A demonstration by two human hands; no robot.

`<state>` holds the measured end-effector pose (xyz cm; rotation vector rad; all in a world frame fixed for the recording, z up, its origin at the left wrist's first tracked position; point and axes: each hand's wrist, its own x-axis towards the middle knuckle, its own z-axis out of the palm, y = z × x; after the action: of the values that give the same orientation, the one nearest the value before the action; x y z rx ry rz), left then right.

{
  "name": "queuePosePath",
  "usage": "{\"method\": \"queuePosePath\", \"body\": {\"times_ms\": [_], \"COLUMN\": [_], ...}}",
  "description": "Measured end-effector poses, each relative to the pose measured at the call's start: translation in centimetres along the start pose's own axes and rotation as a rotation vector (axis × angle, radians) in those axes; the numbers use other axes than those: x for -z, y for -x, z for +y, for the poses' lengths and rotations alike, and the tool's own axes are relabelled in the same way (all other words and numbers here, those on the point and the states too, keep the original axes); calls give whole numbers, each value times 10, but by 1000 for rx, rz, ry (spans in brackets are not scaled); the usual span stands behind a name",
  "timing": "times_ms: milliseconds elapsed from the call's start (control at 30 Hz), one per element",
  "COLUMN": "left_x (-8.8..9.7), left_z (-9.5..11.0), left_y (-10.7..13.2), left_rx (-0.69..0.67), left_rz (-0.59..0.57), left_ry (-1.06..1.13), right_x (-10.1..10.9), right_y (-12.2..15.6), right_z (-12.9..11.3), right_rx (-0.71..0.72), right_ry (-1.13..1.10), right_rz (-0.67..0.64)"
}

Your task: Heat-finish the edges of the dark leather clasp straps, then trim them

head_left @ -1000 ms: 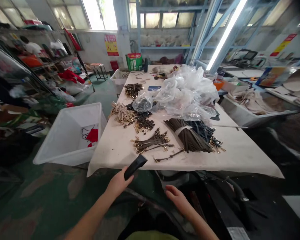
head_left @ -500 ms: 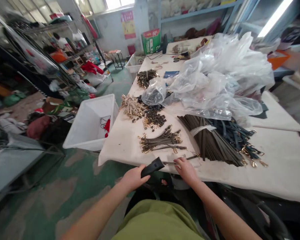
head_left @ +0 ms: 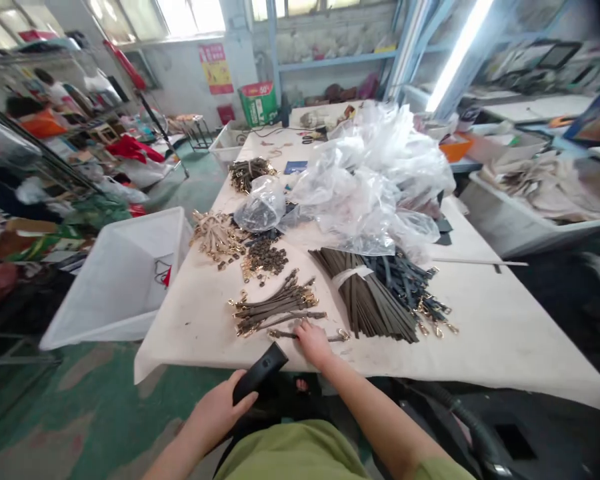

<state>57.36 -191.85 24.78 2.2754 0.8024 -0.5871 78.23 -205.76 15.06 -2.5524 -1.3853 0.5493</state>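
My left hand (head_left: 223, 403) is wrapped round a black, smooth, oblong object (head_left: 260, 370) with a small round mark near its far end; its kind is unclear. It is held in the air just off the table's front edge. My right hand (head_left: 311, 340) rests at the front of the table, its fingers closed on a thin dark strap (head_left: 335, 338) with gold-coloured metal ends. The strap's middle is partly hidden under those fingers. Just beyond it lies a row of similar grey-brown straps (head_left: 275, 303) with gold clasps.
A tied bundle of flat dark strips (head_left: 365, 293) lies right of my right hand, beside navy straps (head_left: 405, 283) with gold hooks. Behind are small dark pieces (head_left: 267, 257), beige straps (head_left: 215, 233) and clear plastic bags (head_left: 365, 193). A white bin (head_left: 115, 267) stands left of the table.
The view has turned to the right. My right hand and its strap have shifted slightly forward, closer to the row of straps. My left hand has drawn back towards me with the black object.
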Motion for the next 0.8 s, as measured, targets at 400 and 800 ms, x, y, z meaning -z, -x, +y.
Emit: {"method": "queuePosePath", "body": {"times_ms": [400, 800], "left_x": [17, 18], "left_z": [2, -23], "left_y": [-2, -5], "left_rx": [57, -12], "left_rz": [-38, -62], "left_ry": [-37, -85], "right_x": [14, 5], "right_y": [26, 13], "right_z": [134, 60], "right_rx": [70, -35], "right_ry": [105, 173], "right_rz": [144, 200]}}
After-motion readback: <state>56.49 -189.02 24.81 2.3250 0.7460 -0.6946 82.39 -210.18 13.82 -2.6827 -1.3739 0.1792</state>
